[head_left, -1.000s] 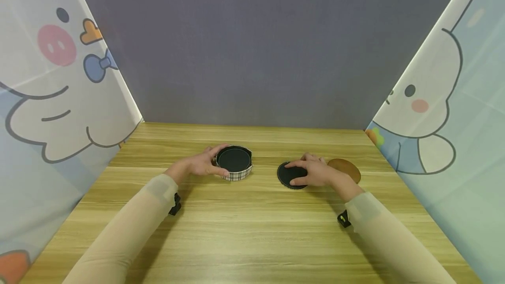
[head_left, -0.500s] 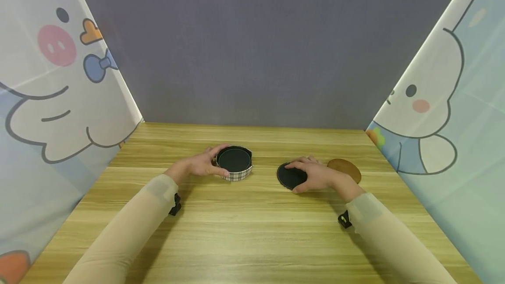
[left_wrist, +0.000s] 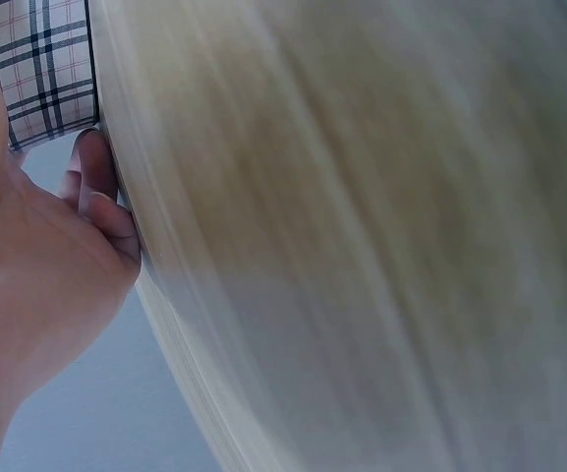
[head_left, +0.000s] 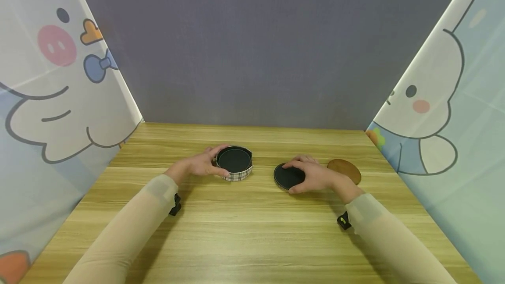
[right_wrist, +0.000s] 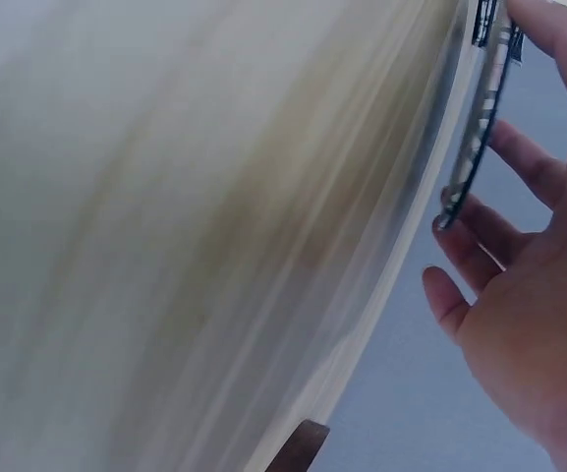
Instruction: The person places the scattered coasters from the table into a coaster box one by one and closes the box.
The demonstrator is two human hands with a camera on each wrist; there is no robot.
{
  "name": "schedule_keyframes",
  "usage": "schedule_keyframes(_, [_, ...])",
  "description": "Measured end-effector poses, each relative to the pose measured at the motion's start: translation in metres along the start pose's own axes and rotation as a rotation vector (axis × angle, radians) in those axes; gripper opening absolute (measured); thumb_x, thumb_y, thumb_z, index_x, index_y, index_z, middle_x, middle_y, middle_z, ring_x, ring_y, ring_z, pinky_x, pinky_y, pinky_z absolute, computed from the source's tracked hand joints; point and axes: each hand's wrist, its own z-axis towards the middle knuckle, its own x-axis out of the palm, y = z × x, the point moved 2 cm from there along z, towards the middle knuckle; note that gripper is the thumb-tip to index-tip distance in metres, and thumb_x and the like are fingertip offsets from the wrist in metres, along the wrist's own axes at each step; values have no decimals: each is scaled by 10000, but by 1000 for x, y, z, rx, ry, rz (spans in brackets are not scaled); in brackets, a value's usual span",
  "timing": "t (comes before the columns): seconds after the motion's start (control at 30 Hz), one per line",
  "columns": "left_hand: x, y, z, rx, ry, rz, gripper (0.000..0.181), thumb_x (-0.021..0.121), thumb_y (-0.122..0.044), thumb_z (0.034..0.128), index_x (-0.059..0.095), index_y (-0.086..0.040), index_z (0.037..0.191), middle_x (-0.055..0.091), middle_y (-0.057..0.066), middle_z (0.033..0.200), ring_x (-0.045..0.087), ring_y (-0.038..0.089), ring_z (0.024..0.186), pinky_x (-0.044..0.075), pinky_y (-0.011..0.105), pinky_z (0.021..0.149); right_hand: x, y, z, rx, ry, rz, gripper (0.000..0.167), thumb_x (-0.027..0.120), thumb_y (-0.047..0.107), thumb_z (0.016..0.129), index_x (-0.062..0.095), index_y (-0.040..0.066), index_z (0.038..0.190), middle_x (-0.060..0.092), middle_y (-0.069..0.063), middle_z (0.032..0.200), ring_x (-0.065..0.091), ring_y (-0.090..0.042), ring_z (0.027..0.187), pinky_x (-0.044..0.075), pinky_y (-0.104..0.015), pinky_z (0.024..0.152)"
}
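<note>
A round plaid coaster holder (head_left: 238, 176) stands on the table, left of centre in the head view. Inside it lies a black round coaster (head_left: 234, 159). My left hand (head_left: 200, 165) grips the holder from its left side, thumb at the front and fingers behind. To the right, my right hand (head_left: 314, 176) pinches another black coaster (head_left: 288, 176) by its edges. In the right wrist view this coaster (right_wrist: 478, 128) is seen edge-on, with a plaid underside and a gap between it and the tabletop. Plaid wall (left_wrist: 47, 64) of the holder shows in the left wrist view.
A brown round coaster (head_left: 345, 171) lies flat on the wooden table (head_left: 252, 231), just right of my right hand. A grey panel (head_left: 252, 47) rises behind the table. Cartoon-printed cloths (head_left: 418, 152) hang along both sides.
My right thumb has moved to the near edge of the black coaster. The hand now holds it, raised slightly and shifted a little left. My left hand and the holder have stayed put.
</note>
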Motion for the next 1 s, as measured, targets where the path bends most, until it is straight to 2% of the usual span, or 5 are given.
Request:
schedule_keyframes(0.13, [0, -1, -1, 2, 1, -3, 1161, 874, -541, 929, 111, -343, 1781, 126, 291, 1739, 422, 505, 1495, 281, 736, 1247, 0, 5, 4, -21, -52, 8, 804, 878, 596, 866, 588, 352, 1575, 503, -104, 1597, 422, -421, 1489, 385, -699, 1156])
schedule_keyframes(0.37, [0, -2, -2, 3, 6, -8, 1166, 868, -549, 932, 100, -335, 1783, 133, 285, 1732, 490, 469, 1451, 318, 713, 1236, 0, 15, 14, -87, -133, -11, 777, 850, 605, 891, 589, 357, 1579, 511, -80, 1577, 426, -386, 1482, 401, -671, 1135])
schedule_keyframes(0.53, [1, -1, -1, 3, 0, -12, 1166, 876, -536, 929, 109, -330, 1782, 172, 286, 1706, 507, 457, 1431, 334, 698, 1233, -1, 28, 22, -91, -153, -13, 776, 848, 623, 887, 588, 383, 1578, 516, -56, 1577, 432, -364, 1490, 373, -657, 1167])
schedule_keyframes(0.8, [2, -1, -1, -2, -13, 6, 1175, 884, -555, 913, 122, -338, 1780, 173, 295, 1716, 449, 494, 1468, 295, 737, 1240, 2, 44, 39, -130, -178, -3, 746, 856, 583, 893, 614, 352, 1560, 527, -50, 1536, 435, -348, 1477, 355, -651, 1172])
schedule_keyframes(1.0, [1, 0, 1, 1, -16, 18, 1154, 885, -549, 915, 144, -345, 1775, 233, 279, 1677, 513, 449, 1405, 322, 707, 1236, 5, 52, 53, -119, -167, 18, 746, 854, 571, 887, 615, 355, 1560, 506, -66, 1573, 392, -356, 1528, 341, -641, 1204])
